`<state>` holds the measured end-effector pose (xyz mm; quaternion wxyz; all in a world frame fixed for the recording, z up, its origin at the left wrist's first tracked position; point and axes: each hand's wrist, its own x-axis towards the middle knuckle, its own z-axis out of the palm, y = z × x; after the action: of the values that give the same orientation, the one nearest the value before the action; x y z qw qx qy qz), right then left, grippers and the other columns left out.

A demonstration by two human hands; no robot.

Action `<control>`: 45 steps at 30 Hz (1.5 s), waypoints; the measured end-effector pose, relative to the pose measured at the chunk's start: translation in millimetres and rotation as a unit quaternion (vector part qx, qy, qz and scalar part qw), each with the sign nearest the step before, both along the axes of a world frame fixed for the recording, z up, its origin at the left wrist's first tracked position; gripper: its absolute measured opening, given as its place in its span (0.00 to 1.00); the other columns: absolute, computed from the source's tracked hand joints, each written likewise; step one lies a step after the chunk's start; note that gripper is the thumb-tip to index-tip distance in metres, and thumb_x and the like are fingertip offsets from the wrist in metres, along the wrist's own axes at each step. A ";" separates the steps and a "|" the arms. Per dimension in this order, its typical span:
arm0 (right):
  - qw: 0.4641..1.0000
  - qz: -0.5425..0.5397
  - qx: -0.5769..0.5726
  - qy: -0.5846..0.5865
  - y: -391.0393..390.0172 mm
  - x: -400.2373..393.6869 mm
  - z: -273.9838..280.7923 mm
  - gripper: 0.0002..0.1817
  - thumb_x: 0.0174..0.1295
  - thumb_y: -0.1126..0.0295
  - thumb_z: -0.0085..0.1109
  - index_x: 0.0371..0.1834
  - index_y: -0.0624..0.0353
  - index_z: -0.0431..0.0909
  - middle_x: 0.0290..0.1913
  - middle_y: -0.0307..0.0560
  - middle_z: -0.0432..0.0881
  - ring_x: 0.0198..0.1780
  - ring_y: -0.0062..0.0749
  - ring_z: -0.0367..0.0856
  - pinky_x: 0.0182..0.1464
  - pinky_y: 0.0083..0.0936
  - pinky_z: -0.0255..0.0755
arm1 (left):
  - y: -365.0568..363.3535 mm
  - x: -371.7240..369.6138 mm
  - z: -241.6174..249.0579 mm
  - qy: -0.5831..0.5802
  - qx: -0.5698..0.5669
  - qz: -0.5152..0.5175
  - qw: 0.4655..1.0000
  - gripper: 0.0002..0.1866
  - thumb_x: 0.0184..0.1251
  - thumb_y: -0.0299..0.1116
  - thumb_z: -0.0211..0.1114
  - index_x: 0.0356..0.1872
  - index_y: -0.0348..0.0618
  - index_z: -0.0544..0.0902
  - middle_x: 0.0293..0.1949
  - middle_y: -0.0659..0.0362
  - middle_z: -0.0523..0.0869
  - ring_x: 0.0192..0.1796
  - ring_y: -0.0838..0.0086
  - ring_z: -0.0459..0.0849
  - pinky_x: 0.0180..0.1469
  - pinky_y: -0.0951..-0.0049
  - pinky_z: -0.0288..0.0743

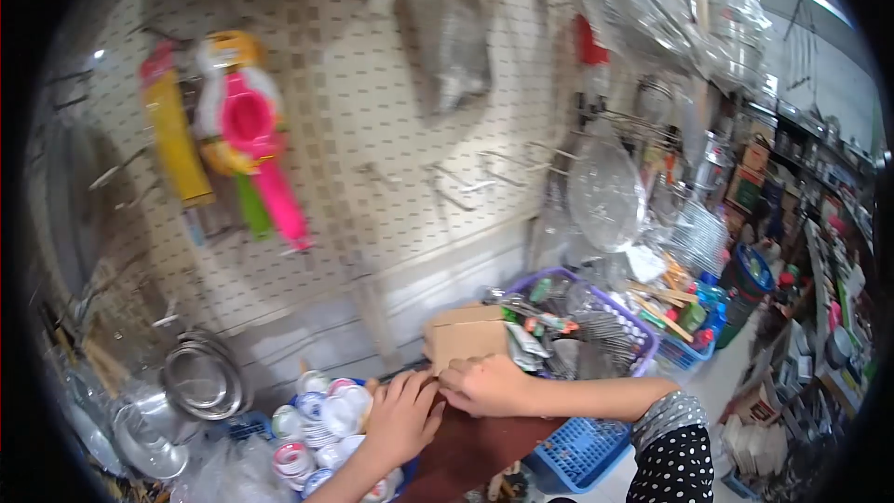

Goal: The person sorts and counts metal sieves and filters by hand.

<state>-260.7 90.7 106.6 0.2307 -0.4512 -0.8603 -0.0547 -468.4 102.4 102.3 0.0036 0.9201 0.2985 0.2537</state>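
Note:
My left hand (402, 413) and my right hand (486, 386) meet at the far edge of a dark reddish-brown surface (470, 452). Both have their fingers bent, with the fingertips close together. I cannot tell what the fingertips grip, as the hands cover it. Just behind my right hand stands a brown cardboard box (466, 335). Beside my left hand are several small white bowls or cups with coloured rims (321, 419), heaped in a blue container.
A purple basket (643, 354) of metal utensils stands behind my right forearm, with a blue basket (579, 456) below it. Metal strainers (203, 377) hang at lower left. A pegboard (363, 93) carries hooks, a pink ladle-like tool (251, 121) and a skimmer (607, 188). Crowded shelves line the right.

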 end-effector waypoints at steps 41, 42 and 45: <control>0.920 -0.361 0.015 0.155 40.2 413.7 -153.1 0.15 0.60 0.72 0.60 0.51 0.57 0.82 0.43 0.48 0.77 0.37 0.48 0.83 0.38 0.40 0.79 | 199.5 448.6 -158.1 0.122 -0.242 -0.214 0.938 0.32 0.62 0.46 0.68 0.63 0.38 0.72 0.54 0.44 0.83 0.58 0.49 0.81 0.58 0.56 0.75; 0.916 -0.364 0.012 0.170 35.2 409.4 -146.2 0.15 0.60 0.72 0.60 0.51 0.57 0.82 0.43 0.48 0.77 0.37 0.48 0.83 0.39 0.40 0.78 | 180.7 445.9 -139.1 0.123 -0.221 -0.193 0.948 0.32 0.62 0.46 0.68 0.63 0.39 0.71 0.54 0.44 0.83 0.58 0.49 0.81 0.58 0.55 0.75; 0.921 -0.342 0.054 0.181 25.4 396.3 -129.0 0.14 0.60 0.72 0.60 0.49 0.58 0.83 0.42 0.49 0.81 0.38 0.47 0.84 0.40 0.38 0.79 | 151.5 434.8 -99.4 0.129 -0.265 -0.138 0.946 0.24 0.66 0.42 0.64 0.57 0.39 0.72 0.51 0.45 0.84 0.53 0.49 0.83 0.53 0.53 0.78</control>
<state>135.6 116.2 -22.4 0.3734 -0.7068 -0.5935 -0.0939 -33.6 253.9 2.9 0.2438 0.9428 0.2232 0.0419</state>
